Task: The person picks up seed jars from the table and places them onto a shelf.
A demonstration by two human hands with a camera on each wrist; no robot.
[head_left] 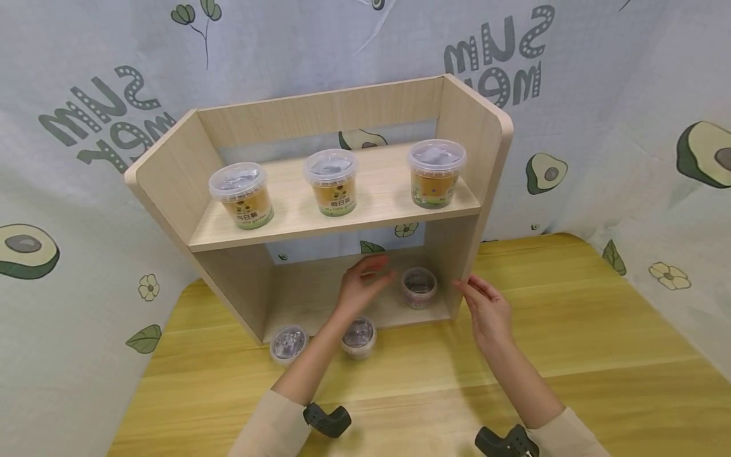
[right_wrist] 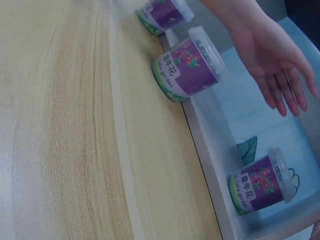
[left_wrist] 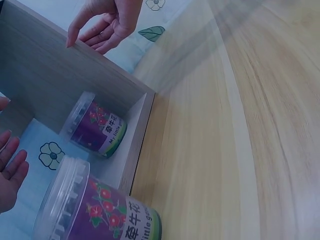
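A small two-tier wooden shelf point(head_left: 337, 225) stands on the table. My left hand point(head_left: 362, 285) reaches into its lower tier with fingers extended and holds nothing. Just right of that hand, a purple lidded cup point(head_left: 419, 298) stands on the lower board; its printed flowers show in the right wrist view. At the shelf's right side panel, my right hand point(head_left: 490, 314) holds the front edge, one digit over the inner face and the other fingers outside. Two more purple cups stand on the table before the shelf, one middle cup point(head_left: 358, 343) and one left cup point(head_left: 289, 346).
Three orange cups with clear lids stand on the upper board: a left one point(head_left: 245, 200), a middle one point(head_left: 333, 187) and a right one point(head_left: 435, 181). Printed cloth point(head_left: 320, 51) hangs behind and beside the wooden table point(head_left: 571, 330).
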